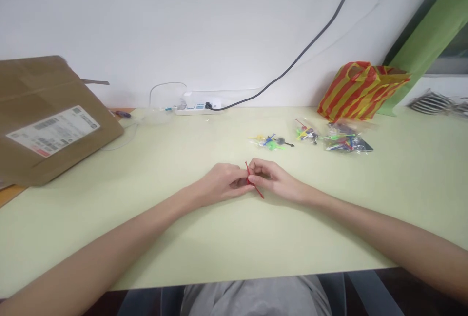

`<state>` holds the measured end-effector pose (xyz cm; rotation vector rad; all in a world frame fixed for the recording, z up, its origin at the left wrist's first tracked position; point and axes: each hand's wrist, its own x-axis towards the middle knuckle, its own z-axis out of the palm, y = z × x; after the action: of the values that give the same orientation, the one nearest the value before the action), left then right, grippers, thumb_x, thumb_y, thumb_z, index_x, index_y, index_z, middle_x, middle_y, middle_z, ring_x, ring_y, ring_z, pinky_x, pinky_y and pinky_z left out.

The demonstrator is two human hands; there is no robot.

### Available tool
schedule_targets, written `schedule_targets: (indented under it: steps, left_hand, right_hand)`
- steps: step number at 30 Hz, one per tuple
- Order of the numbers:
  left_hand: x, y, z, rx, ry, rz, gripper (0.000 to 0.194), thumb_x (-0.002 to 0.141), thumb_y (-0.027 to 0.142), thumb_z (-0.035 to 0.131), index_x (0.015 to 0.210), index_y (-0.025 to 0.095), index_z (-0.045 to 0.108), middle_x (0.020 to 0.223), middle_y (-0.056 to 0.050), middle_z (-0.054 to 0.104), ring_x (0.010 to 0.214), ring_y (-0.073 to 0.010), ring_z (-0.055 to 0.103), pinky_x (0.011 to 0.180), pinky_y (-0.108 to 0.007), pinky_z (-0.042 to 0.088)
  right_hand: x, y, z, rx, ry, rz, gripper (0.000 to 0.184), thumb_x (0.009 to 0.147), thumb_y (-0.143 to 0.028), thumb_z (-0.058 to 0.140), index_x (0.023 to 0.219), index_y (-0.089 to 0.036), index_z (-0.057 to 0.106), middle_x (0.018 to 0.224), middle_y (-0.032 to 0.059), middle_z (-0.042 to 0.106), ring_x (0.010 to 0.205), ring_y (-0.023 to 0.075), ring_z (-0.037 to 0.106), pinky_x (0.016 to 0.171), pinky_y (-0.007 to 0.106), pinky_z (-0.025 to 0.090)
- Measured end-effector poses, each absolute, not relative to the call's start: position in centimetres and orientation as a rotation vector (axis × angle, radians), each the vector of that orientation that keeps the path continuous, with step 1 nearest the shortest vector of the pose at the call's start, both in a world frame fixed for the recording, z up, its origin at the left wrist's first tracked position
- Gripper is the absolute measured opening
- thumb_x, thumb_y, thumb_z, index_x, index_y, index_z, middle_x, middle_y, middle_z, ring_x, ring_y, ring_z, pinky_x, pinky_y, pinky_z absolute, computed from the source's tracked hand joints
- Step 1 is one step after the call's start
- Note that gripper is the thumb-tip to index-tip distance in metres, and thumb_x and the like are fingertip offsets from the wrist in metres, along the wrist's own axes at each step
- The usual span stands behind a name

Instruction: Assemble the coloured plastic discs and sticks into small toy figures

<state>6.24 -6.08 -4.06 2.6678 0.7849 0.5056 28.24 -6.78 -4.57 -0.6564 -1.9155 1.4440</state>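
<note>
My left hand (228, 181) and my right hand (273, 179) meet over the middle of the table. Between their fingertips is a thin red plastic piece (260, 193), held at a slant, with one end sticking up and the other pointing down toward me. Both hands are closed in a pinch on it; the fingers hide its middle, and its exact kind is unclear. Just beyond the hands lie small yellow, blue and green plastic pieces (272, 145) and a black arrow-shaped piece (288, 144).
Clear bags of coloured pieces (349, 144) (306, 133) lie at the back right, before a red-and-yellow striped bag (360, 91). A cardboard box (44, 82) stands at left. Along the wall, a power strip (197, 108) has a dark cable (292, 65) running up from it.
</note>
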Motion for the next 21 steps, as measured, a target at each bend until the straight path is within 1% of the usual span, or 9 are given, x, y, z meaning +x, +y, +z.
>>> schedule_targets:
  steps: [4, 9, 14, 17, 21]
  left_hand:
    - [6.15, -5.95, -4.09, 2.662, 0.766, 0.504, 0.031, 0.104, 0.042, 0.051, 0.091, 0.019, 0.066, 0.069, 0.001, 0.054, 0.063, -0.0134, 0.049, 0.063, -0.025, 0.035]
    - [6.16, -5.88, -4.19, 2.648, 0.738, 0.554, 0.030, 0.103, 0.040, 0.053, 0.085, 0.019, 0.065, 0.065, 0.003, 0.051, 0.059, -0.0115, 0.048, 0.061, -0.024, 0.034]
    - [6.40, -6.13, -4.30, 2.639, 0.722, 0.610, 0.032, 0.102, 0.037, 0.053, 0.078, 0.018, 0.062, 0.062, 0.003, 0.048, 0.056, -0.0105, 0.045, 0.057, -0.024, 0.034]
    - [6.62, -6.31, -4.32, 2.656, 0.697, 0.641, 0.034, 0.101, 0.036, 0.053, 0.074, 0.018, 0.059, 0.060, 0.004, 0.045, 0.054, -0.0104, 0.042, 0.056, -0.025, 0.034]
    - [6.83, -6.47, -4.32, 2.675, 0.681, 0.665, 0.031, 0.100, 0.034, 0.054, 0.074, 0.018, 0.060, 0.059, 0.004, 0.044, 0.053, -0.0102, 0.040, 0.056, -0.026, 0.034]
  right_hand:
    - [28.30, -6.74, -4.71, -0.674, -1.912, 1.473, 0.021, 0.101, -0.037, 0.059, 0.092, -0.020, 0.052, 0.087, 0.0011, 0.061, 0.078, 0.0149, 0.055, 0.070, 0.027, 0.044]
    - [28.31, -6.72, -4.67, -0.659, -1.887, 1.528, 0.021, 0.100, -0.038, 0.060, 0.093, -0.020, 0.053, 0.086, 0.0009, 0.062, 0.075, 0.0143, 0.055, 0.067, 0.026, 0.044]
    - [28.29, -6.69, -4.04, -0.668, -1.861, 1.586, 0.025, 0.098, -0.042, 0.063, 0.090, -0.020, 0.054, 0.088, 0.0017, 0.064, 0.080, 0.0154, 0.058, 0.070, 0.027, 0.044]
    - [28.40, -6.61, -3.80, -0.652, -1.858, 1.624, 0.026, 0.096, -0.042, 0.066, 0.089, -0.020, 0.055, 0.089, 0.0021, 0.065, 0.086, 0.0168, 0.062, 0.076, 0.028, 0.046]
    - [28.55, -6.38, -3.90, -0.618, -1.852, 1.663, 0.025, 0.095, -0.040, 0.068, 0.088, -0.020, 0.055, 0.086, 0.0008, 0.063, 0.086, 0.0165, 0.062, 0.078, 0.028, 0.047]
